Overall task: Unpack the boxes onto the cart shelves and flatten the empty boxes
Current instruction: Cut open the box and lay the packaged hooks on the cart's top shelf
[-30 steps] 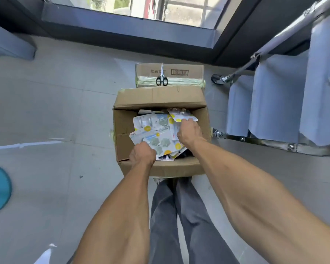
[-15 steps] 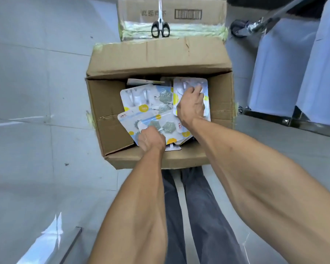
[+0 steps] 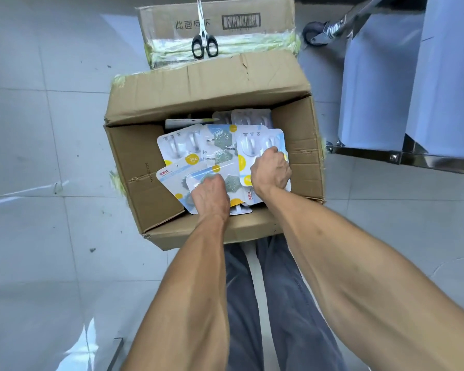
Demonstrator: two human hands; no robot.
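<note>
An open cardboard box [image 3: 214,167] is seen on the floor at the centre of the frame, just ahead of the person's legs, its flaps folded outward. It is filled with a loose pile of blister packs of wall hooks [image 3: 212,153], white and blue cards with yellow dots. The left hand [image 3: 210,192] is clenched on the near edge of a pack with grey snowflake-shaped hooks [image 3: 212,178], and the right hand [image 3: 271,171] is curled round a pack with white hooks [image 3: 257,145] at the right of the pile. The packs appear to be gathered from both sides so that a stack can be lifted out at once.

Behind it, at the top of the frame, a second box [image 3: 252,22] is seen, taped shut with a barcode on top; a pair of black-handled scissors [image 3: 203,36] lies on it, probably kept at hand for cutting the tape. At the upper right, the cart [image 3: 413,153] stands close by, a metal frame on castors with pale panels, so the reach to its shelves should be short.

The floor [image 3: 51,129] is of pale glossy tiles, marked with some dirt specks.
</note>
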